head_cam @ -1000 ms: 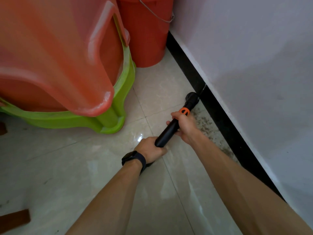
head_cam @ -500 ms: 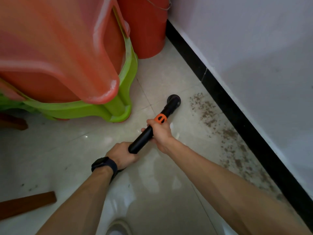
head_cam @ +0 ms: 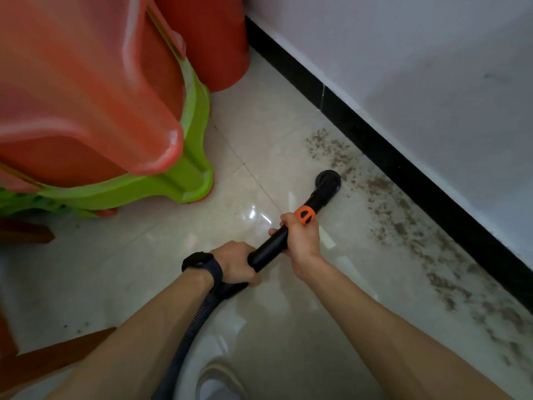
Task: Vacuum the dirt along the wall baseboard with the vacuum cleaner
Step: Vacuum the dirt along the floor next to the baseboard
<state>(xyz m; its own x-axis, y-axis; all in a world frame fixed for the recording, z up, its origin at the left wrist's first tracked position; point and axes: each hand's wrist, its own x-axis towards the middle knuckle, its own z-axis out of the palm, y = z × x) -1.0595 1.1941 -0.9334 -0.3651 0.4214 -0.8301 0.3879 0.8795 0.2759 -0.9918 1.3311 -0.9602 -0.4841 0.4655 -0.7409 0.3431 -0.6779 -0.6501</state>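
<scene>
A black vacuum wand [head_cam: 314,203] with an orange collar [head_cam: 305,215] slants across the pale tiled floor. Its round nozzle [head_cam: 328,180] touches the floor at the near edge of a band of brown dirt [head_cam: 403,226]. That dirt runs along the black baseboard [head_cam: 403,174] under the white wall. My right hand [head_cam: 300,241] grips the wand just below the orange collar. My left hand [head_cam: 238,265], with a dark watch on its wrist, grips the wand's lower end, where a ribbed grey hose [head_cam: 187,336] leaves it.
Stacked orange and green plastic chairs [head_cam: 115,134] fill the left side. An orange bucket [head_cam: 219,47] stands against the baseboard behind them. Brown wooden pieces [head_cam: 52,359] lie at the lower left. A white shoe [head_cam: 219,382] shows at the bottom edge.
The view has shifted along the wall. The nozzle, out on bare floor half a second ago, has swung right to the edge of the dirt band. Both hands keep their grip.
</scene>
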